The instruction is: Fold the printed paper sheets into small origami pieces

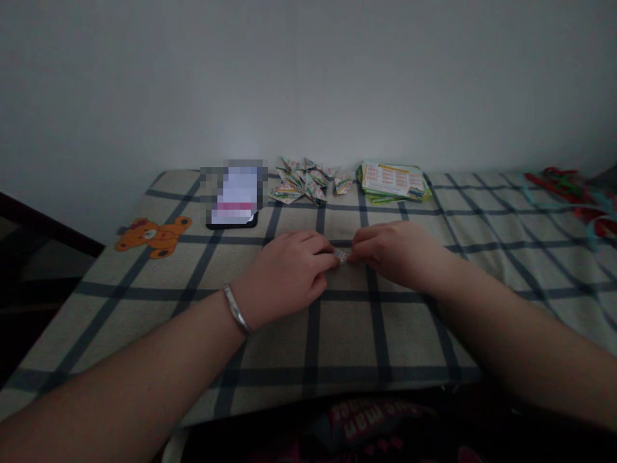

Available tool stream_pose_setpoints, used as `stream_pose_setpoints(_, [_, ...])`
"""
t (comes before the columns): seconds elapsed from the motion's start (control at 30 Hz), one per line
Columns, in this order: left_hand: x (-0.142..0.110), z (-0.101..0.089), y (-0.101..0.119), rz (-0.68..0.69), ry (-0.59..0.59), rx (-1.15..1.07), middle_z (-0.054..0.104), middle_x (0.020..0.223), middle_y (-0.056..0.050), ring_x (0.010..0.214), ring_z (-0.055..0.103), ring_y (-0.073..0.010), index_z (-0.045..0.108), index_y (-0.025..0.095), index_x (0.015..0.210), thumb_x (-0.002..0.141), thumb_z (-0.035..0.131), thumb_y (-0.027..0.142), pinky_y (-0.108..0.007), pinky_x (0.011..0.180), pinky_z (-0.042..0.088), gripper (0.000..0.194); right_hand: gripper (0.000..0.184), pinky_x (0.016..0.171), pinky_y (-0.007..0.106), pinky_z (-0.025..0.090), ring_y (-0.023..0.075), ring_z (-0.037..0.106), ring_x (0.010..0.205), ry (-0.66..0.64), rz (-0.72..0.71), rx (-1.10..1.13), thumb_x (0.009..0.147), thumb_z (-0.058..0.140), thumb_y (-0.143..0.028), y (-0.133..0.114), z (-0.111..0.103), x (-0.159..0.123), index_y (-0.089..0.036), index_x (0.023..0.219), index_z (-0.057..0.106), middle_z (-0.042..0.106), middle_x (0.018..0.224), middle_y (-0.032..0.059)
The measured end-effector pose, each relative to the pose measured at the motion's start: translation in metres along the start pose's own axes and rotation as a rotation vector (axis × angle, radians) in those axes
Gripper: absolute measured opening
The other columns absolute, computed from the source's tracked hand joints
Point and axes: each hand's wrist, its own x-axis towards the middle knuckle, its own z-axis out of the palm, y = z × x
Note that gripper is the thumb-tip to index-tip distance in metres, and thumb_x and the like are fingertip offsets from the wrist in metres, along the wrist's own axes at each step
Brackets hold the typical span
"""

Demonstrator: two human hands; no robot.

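A small piece of printed paper point(341, 255) is pinched between my two hands, low over the middle of the checked cloth. My left hand point(296, 267), with a silver bracelet point(235, 310) at the wrist, grips its left end. The right end is between the closed fingers of my right hand point(393, 252). Most of the paper is hidden by the fingers, so its folds cannot be made out. Behind the hands lies a pile of folded paper pieces point(308, 180) with similar print. To their right is a stack of printed green-and-white sheets point(393, 181).
The checked tablecloth point(270, 347) covers the table, which meets a pale wall point(308, 83). A phone point(234, 196) with a lit screen lies back left. Near the left edge is an orange bear picture point(154, 238). Red and green ribbon-like material point(573, 193) lies far right.
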Motion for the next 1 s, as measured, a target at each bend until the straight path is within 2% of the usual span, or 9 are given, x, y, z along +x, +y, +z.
stream_pose_setpoints(0.1, [0.0,0.0,-0.002,0.01,0.007,-0.013,0.066,0.114,-0.005,0.119,0.053,-0.0271,0.069,0.022,0.108,0.081,0.054,0.014,-0.047,0.103,0.043,0.032,0.03,0.054,0.028,0.026,0.0141,0.062,0.073,-0.001,-0.006,-0.01,0.086,0.053,-0.014,0.0,-0.002,-0.001,-0.034,0.092,0.075,0.072,0.095,-0.0033])
stream_pose_setpoints(0.23, [-0.001,-0.001,-0.006,0.036,-0.017,-0.027,0.064,0.118,-0.006,0.115,0.056,-0.0252,0.068,0.023,0.108,0.081,0.053,0.015,-0.045,0.101,0.045,0.032,0.031,0.056,0.029,0.027,0.0155,0.063,0.075,-0.018,-0.048,-0.053,0.085,0.055,-0.013,0.0,-0.006,-0.002,-0.034,0.095,0.075,0.072,0.091,-0.0019])
stream_pose_setpoints(0.37, [-0.004,-0.008,-0.007,0.069,-0.046,0.0,0.065,0.12,-0.005,0.112,0.057,-0.0249,0.069,0.023,0.105,0.082,0.052,0.015,-0.046,0.101,0.044,0.029,0.03,0.058,0.028,0.03,0.0147,0.063,0.077,-0.007,-0.051,0.001,0.086,0.055,-0.016,0.005,-0.005,-0.003,-0.035,0.098,0.075,0.072,0.095,-0.0031])
stream_pose_setpoints(0.63, [-0.007,-0.012,-0.009,0.056,-0.066,0.014,0.067,0.121,-0.003,0.11,0.06,-0.0248,0.071,0.022,0.103,0.084,0.051,0.015,-0.046,0.098,0.047,0.029,0.023,0.058,0.027,0.033,0.015,0.063,0.078,-0.02,-0.033,0.019,0.087,0.056,-0.02,0.004,-0.004,-0.004,-0.03,0.093,0.075,0.072,0.096,-0.002])
stream_pose_setpoints(0.87, [-0.009,-0.011,-0.016,0.08,-0.073,-0.006,0.067,0.123,-0.001,0.114,0.06,-0.0234,0.072,0.024,0.106,0.084,0.05,0.015,-0.045,0.101,0.046,0.032,0.021,0.056,0.028,0.031,0.0163,0.064,0.079,-0.039,-0.028,-0.048,0.089,0.054,-0.022,-0.002,-0.005,-0.003,-0.026,0.091,0.075,0.072,0.096,-0.0005])
stream_pose_setpoints(1.0, [-0.009,-0.014,-0.017,0.11,-0.094,0.013,0.069,0.118,-0.001,0.109,0.062,-0.0232,0.073,0.023,0.101,0.085,0.049,0.015,-0.044,0.097,0.049,0.03,0.019,0.053,0.027,0.028,0.0164,0.065,0.078,-0.068,-0.025,-0.086,0.088,0.056,-0.021,-0.005,-0.008,-0.003,-0.026,0.09,0.074,0.071,0.097,-0.0011])
